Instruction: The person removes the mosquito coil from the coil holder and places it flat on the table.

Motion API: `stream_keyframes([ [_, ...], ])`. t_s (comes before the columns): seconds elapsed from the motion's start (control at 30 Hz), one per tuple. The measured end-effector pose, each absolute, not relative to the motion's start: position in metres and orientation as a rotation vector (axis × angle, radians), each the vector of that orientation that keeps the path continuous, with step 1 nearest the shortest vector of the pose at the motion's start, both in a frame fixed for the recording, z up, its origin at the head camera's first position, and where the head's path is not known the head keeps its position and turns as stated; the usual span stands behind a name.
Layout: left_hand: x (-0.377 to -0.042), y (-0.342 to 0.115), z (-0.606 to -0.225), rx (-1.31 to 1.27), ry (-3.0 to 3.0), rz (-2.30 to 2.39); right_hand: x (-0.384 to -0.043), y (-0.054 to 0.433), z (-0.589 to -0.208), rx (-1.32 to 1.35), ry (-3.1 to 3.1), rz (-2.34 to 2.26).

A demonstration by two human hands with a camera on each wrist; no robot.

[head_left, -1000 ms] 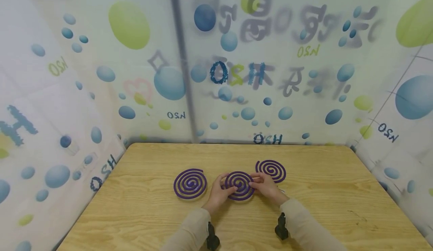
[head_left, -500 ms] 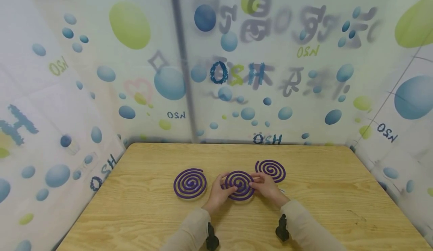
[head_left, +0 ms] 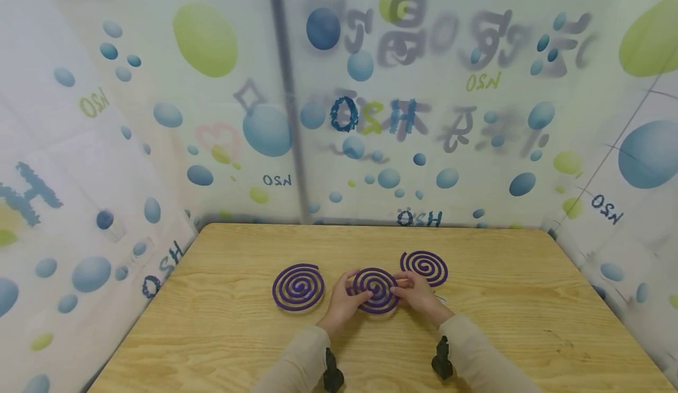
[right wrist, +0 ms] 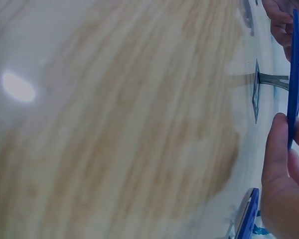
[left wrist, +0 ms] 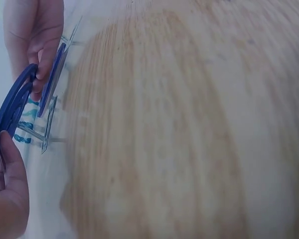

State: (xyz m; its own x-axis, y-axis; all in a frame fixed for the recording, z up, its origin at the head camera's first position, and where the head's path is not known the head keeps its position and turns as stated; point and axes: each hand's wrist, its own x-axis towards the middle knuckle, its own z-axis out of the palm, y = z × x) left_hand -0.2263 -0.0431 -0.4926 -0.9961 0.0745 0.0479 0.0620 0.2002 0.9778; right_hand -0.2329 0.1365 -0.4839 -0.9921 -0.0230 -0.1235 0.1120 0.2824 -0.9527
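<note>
Both hands hold a purple spiral mosquito coil (head_left: 374, 287) at mid-table in the head view. My left hand (head_left: 343, 300) grips its left side, thumb over the front and fingers behind. On the opposite side my right hand (head_left: 418, 295) pinches the rim between thumb and fingers. In the right wrist view, the coil (right wrist: 294, 94) stands edge-on, and a small metal stand (right wrist: 256, 97) reaches toward it with a thin prong. The left wrist view shows the stand (left wrist: 49, 130) close beside the held coil (left wrist: 14, 107).
A second mosquito coil (head_left: 299, 287) lies to the left. A third coil (head_left: 425, 265) sits behind my right hand, partly covered by it. The wooden table (head_left: 238, 334) ends at a printed curtain (head_left: 328, 187) at the back, with more curtain on both sides.
</note>
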Motion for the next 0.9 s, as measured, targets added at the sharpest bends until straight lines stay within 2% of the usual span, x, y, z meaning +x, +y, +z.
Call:
stream_keyframes([
  [0.5,-0.234,-0.052,-0.472,0.243,2.458,1.926,-0.241,0.142,-0.472,0.047,2.395,-1.867],
  [0.9,-0.243,-0.052,-0.466,0.057,2.259,2.108,-0.25,0.138,-0.457,0.012,2.34,-1.969],
])
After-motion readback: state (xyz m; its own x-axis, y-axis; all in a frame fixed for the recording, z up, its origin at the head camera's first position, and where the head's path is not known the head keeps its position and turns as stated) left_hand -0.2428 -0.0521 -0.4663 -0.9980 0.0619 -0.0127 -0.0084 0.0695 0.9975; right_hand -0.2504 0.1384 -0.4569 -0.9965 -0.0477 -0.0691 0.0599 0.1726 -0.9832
